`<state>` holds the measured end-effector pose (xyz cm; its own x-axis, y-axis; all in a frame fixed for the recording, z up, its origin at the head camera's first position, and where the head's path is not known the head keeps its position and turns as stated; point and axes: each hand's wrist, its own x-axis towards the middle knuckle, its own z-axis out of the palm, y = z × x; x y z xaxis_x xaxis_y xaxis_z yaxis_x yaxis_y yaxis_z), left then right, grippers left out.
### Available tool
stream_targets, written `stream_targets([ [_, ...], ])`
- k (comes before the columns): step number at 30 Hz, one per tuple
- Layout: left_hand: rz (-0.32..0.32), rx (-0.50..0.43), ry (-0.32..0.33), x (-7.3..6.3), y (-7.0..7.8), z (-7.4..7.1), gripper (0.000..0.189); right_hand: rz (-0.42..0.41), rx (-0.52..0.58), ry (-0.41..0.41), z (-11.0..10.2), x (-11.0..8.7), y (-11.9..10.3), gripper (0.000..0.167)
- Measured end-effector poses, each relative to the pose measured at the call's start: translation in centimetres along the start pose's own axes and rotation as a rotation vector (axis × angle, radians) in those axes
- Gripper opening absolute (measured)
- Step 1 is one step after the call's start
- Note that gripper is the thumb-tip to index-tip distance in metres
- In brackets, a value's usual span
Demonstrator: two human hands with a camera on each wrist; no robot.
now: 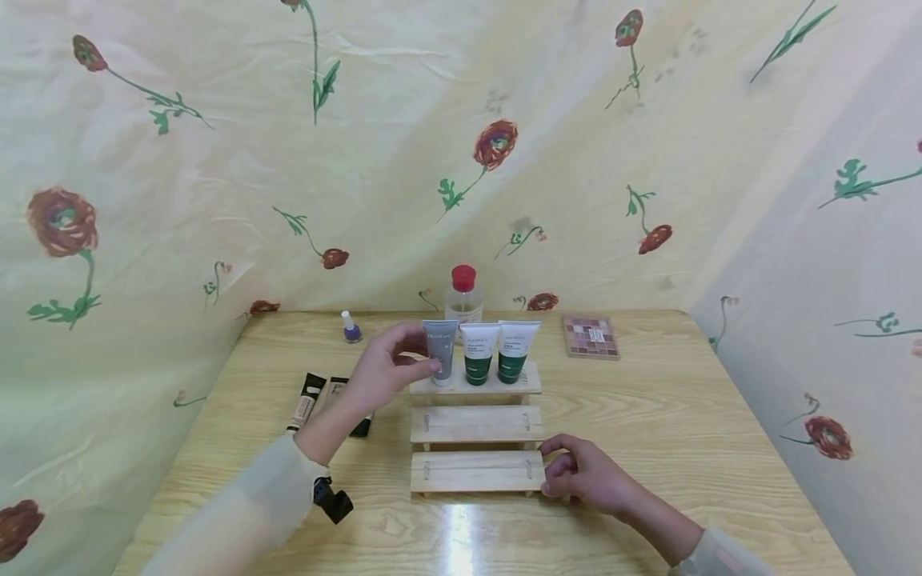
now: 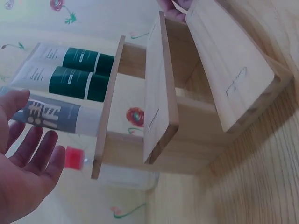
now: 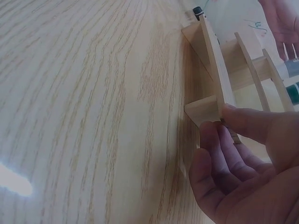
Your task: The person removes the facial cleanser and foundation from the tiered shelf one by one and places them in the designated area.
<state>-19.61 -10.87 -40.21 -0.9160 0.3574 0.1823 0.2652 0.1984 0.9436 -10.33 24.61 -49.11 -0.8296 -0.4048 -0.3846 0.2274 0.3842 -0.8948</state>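
Note:
In the head view my left hand (image 1: pixel 389 364) is at a grey tube (image 1: pixel 442 352) standing on the top step of a wooden tiered shelf (image 1: pixel 475 424). Its thumb lies over the tube's front, and the loosely spread fingers (image 2: pixel 46 154) are behind it, as the left wrist view shows. Two white-and-green tubes (image 1: pixel 479 352) stand beside it on the same step. At the shelf's lower right end, my right hand (image 1: pixel 587 476) grips the edge of the lowest step, thumb over the board and fingers curled beneath.
A clear bottle with a red cap (image 1: pixel 464 278) stands behind the shelf. To the left are a purple nail polish bottle (image 1: pixel 351 328) and two flat-lying tubes, one a black-and-white tube (image 1: pixel 308 400). An eyeshadow palette (image 1: pixel 591 337) lies at the back right.

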Motion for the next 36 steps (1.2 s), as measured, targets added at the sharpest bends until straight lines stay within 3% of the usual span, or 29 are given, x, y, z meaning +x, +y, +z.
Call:
stream_targets([
  [11, -0.043, 0.051, 0.014, 0.3, 0.3, 0.9, 0.043, -0.004, 0.009, -0.006, 0.1, -0.3, -0.4, 0.056],
  [22, -0.092, 0.049, 0.071, 0.0, 0.5, 1.0, 0.041, 0.012, 0.013, -0.004, 0.1, -0.3, -0.2, 0.057],
  [29, -0.046, 0.054, 0.102, -1.4, 0.6, -0.1, 0.043, 0.011, 0.003, -0.001, 0.2, -0.3, -0.2, 0.057],
  [32, -0.033, 0.06, 0.111, -2.7, 0.6, -0.7, 0.039, 0.004, -0.004, 0.003, 0.2, -0.2, -0.1, 0.056],
  [36, -0.064, 0.068, 0.126, -4.8, -0.1, -1.7, 0.036, -0.008, -0.009, 0.008, 0.2, -0.3, -0.2, 0.056],
])
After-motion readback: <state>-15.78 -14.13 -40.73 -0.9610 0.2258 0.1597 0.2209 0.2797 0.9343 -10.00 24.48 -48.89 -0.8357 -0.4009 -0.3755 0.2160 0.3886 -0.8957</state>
